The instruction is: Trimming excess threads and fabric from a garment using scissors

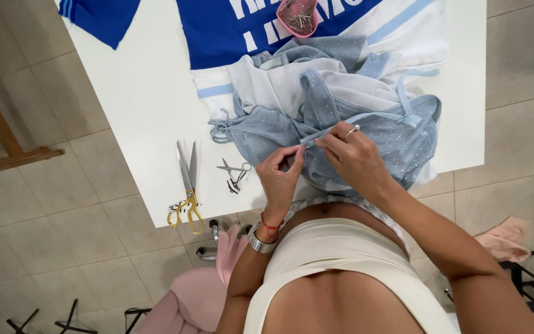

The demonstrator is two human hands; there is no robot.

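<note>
The left hand [281, 175] is closed in a pinch, thumb and fingertips gripping a narrow fold of the light blue glittered fabric [378, 133] at the near edge of the table [137, 105]. The right hand [355, 159], wearing a ring on one finger, is likewise closed on the same fold just beside the left hand, its fingertips pressing a thin strip of that fabric flat between the two hands. The left wrist carries a red cord and a metal bracelet [259, 241]. The light blue glittered fabric lies bunched on the table directly in front of the person, with narrow pale blue straps [406, 99] looping over its upper part and a white lining layer [292, 80] showing behind it. To the left of the hands, apart from the fabric, a small pair of thread snips [235, 173] rests on the table. Further left, large scissors [186, 185] with yellow handles lie with the blades pointing away from the person and the handles at the table edge. Beyond the fabric, a blue and white garment [230, 31] is spread across the far part of the table, and a pink dish of pins [298, 15] sits on it. The floor around the table is tiled; a pink stool [186, 303] stands below the table edge.
</note>
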